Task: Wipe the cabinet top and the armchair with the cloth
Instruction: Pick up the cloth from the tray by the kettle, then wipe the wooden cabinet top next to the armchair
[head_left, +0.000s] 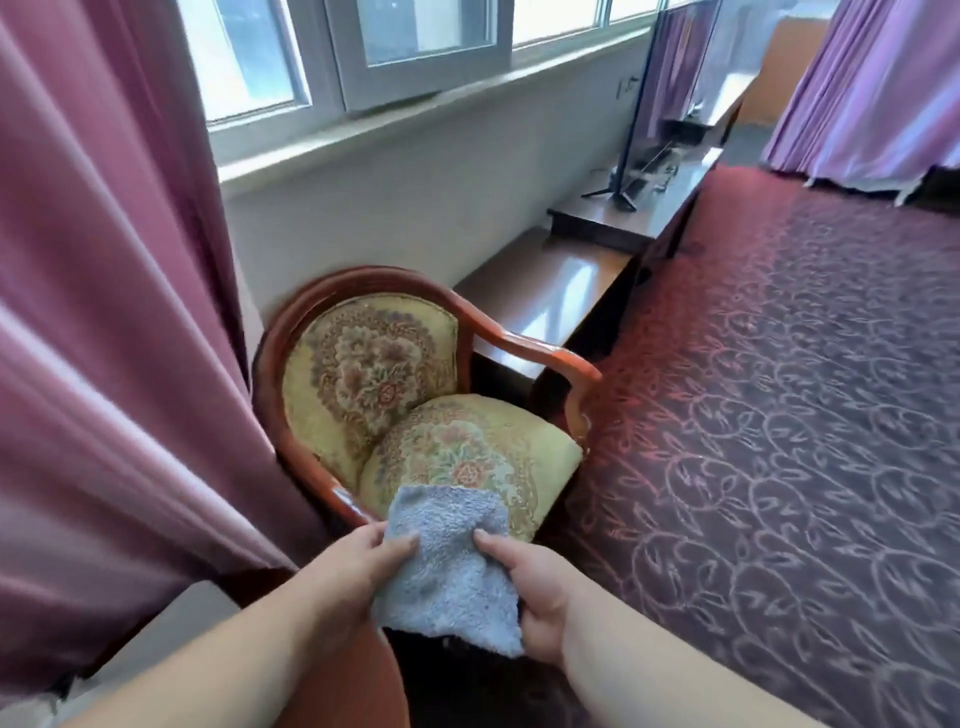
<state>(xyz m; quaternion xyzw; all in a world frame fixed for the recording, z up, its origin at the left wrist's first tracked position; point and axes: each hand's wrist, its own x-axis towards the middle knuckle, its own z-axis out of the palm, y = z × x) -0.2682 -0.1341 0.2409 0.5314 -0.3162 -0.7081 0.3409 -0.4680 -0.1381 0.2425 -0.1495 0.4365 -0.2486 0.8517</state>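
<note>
Gripping cloth (451, 564), both hands, before armchair (410, 395).

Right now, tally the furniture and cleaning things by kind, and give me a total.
Armchairs: 1, the armchair
Cabinets: 1, the cabinet
Beds: 1, the bed
Televisions: 1, the television
Cloths: 1, the cloth
Total: 5

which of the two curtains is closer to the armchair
The pink curtain at left, hanging right beside the armchair. The purple curtain hangs far off, past the bed.
</note>
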